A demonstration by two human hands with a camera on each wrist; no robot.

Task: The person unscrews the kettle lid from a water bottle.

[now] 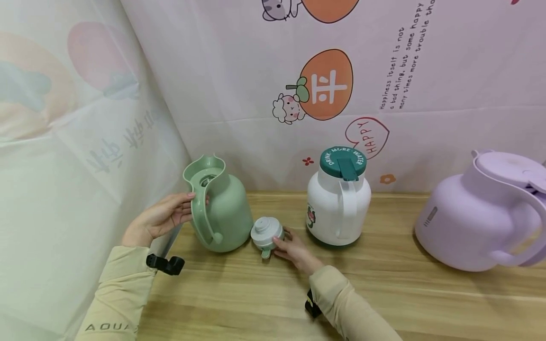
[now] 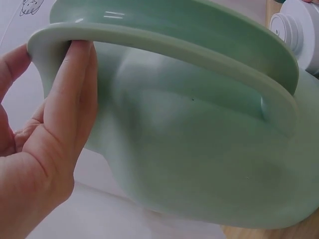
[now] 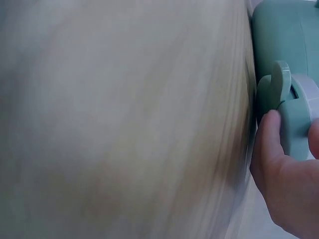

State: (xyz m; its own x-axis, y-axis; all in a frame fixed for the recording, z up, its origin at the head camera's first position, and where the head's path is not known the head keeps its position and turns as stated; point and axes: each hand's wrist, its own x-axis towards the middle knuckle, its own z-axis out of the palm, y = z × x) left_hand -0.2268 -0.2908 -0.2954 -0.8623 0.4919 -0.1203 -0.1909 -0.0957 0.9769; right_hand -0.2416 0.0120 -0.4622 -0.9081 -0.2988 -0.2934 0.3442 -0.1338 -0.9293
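A green thermos jug [image 1: 230, 213] stands on the table without its lid, its spout and steel-rimmed mouth facing up. My left hand [image 1: 168, 215] holds the upper end of its handle [image 2: 164, 42], thumb on one side and fingers beneath. To the jug's right is its lid [image 1: 266, 232], turned over with the pale grey stopper upward and the green tab [image 3: 280, 82] low toward me. My right hand [image 1: 294, 248] grips this lid from the right, fingers and thumb around its rim. Whether the lid touches the table cannot be told for certain.
A white jug [image 1: 328, 208] with a dark green lid stands right of my right hand. Farther right is a lilac jug [image 1: 460, 222]. Printed cloth [image 1: 239, 94] hangs behind the wooden table [image 1: 239, 298] and along its left side.
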